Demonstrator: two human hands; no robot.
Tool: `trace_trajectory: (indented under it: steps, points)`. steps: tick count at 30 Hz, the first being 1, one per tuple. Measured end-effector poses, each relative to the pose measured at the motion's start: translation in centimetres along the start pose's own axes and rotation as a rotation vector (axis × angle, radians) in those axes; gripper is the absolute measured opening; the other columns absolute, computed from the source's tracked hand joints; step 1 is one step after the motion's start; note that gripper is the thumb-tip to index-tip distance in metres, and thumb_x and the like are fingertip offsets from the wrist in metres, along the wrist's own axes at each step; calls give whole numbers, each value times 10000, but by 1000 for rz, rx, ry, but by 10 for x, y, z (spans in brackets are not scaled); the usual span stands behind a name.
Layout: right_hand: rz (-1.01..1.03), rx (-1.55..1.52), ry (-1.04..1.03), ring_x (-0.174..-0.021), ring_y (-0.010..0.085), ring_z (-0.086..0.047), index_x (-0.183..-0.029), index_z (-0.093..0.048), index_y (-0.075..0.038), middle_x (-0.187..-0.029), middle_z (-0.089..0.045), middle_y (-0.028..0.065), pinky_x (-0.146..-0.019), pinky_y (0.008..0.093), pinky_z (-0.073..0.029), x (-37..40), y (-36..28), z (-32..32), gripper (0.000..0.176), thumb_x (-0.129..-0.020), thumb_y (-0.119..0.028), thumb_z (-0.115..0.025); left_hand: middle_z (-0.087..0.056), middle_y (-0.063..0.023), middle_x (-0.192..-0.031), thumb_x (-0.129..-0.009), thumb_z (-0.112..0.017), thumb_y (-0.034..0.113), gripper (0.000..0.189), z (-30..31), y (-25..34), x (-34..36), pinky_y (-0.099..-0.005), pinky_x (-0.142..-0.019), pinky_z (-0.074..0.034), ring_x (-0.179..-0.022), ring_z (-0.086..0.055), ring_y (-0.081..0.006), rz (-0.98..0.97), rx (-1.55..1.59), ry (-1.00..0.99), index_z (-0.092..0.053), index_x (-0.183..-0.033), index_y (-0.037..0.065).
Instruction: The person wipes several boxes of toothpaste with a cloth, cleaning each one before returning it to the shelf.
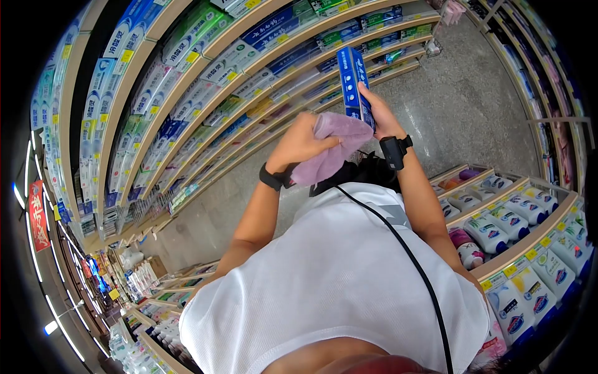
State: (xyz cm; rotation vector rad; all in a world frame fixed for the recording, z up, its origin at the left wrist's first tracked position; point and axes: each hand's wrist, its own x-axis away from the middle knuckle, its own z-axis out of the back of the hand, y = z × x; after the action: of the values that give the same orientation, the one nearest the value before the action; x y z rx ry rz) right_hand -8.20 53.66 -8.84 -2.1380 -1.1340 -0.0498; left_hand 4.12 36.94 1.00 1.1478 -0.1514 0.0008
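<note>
My right hand [383, 115] grips a long blue toothpaste box [352, 78], with the thumb lying along its side. The box stands nearly on end in this view, its printed faces showing white lettering. A crumpled purple cloth [330, 146] is bunched in my left hand [302, 143], fingers curled round it. One end of the cloth overlaps the box's lower end, and the rest hangs below my left hand. Each wrist wears a black band; the right one [395, 151] carries a small black device.
Tiered shelves [205, 53] with boxed toothpaste and yellow price tags curve along the left and front. At right stands a low shelf of bottles [498, 227]. Grey floor [461, 81] runs between the shelves. A black cable [405, 243] crosses my white shirt [324, 268].
</note>
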Motion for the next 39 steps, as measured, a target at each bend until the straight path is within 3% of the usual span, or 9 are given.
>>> trace_trajectory:
  steps: [9,18,22,27,30,33,35,38,39]
  points:
    - [-8,307,-208,-796,100,-671,-1187,-617,-10,-965,-685,48,-682,243,-550,1,12,-5,403,-952,-333,-671,-704,-187,-767,-727,-807,203,294,14,-25,-13,-340,-654,-517,-646,-657,-215,60,-305,109,-723,-891,-27]
    - [-157,447,-201,-749,97,-667,-1263,-598,16,-994,-700,74,-654,244,-556,14,8,-14,546,-1027,-469,-514,-687,-259,-773,-741,-787,226,344,96,-69,-47,-416,-659,-526,-712,-704,-371,60,-590,815,-699,-885,-73]
    - [-106,440,-212,-718,86,-675,-1217,-608,28,-899,-705,68,-622,226,-556,19,13,-17,547,-1025,-475,-512,-669,-300,-779,-764,-770,230,337,89,-61,-46,-459,-655,-518,-743,-684,-439,-128,-477,1061,-676,-833,-86]
    - [-94,292,-7,-744,117,-683,-1226,-607,3,-953,-705,73,-673,258,-567,13,12,-17,505,-1024,-451,-521,-627,-255,-691,-772,-692,154,216,15,-46,-29,-461,-603,-505,-634,-631,-418,-51,-612,725,-648,-787,-57]
    - [-28,178,111,-711,151,-686,-1187,-621,-4,-938,-708,81,-642,295,-573,-2,17,-3,467,-1027,-430,-517,-685,-214,-939,-711,-634,-2,234,-42,-24,-16,-434,-753,-532,-843,-650,-419,-273,-400,544,-694,-937,4]
    - [-18,92,245,-721,183,-699,-1104,-628,-21,-924,-708,92,-642,321,-583,-9,7,26,421,-1018,-421,-530,-688,-223,-921,-718,-646,13,244,-49,3,-3,-417,-749,-534,-811,-656,-414,-307,-342,451,-702,-955,-4]
    - [47,36,319,-721,185,-701,-1114,-623,-22,-923,-709,91,-647,326,-585,-12,7,30,417,-1022,-417,-525,-676,-234,-864,-719,-679,43,232,-33,13,6,-402,-711,-524,-753,-654,-397,-218,-177,-11,-700,-941,-19]
    - [121,-21,409,-725,189,-703,-1147,-607,-26,-922,-710,85,-673,337,-592,-20,8,39,409,-1033,-405,-507,-718,-210,-948,-720,-714,54,279,-28,15,13,-375,-772,-542,-829,-693,-368,-91,-27,-392,-711,-985,-32]
    - [162,-24,393,-733,188,-704,-1155,-604,-23,-933,-710,87,-677,338,-592,-23,7,42,410,-1035,-402,-503,-708,-215,-873,-721,-728,71,252,-33,15,12,-364,-720,-534,-776,-697,-339,-150,5,-343,-700,-942,-47]
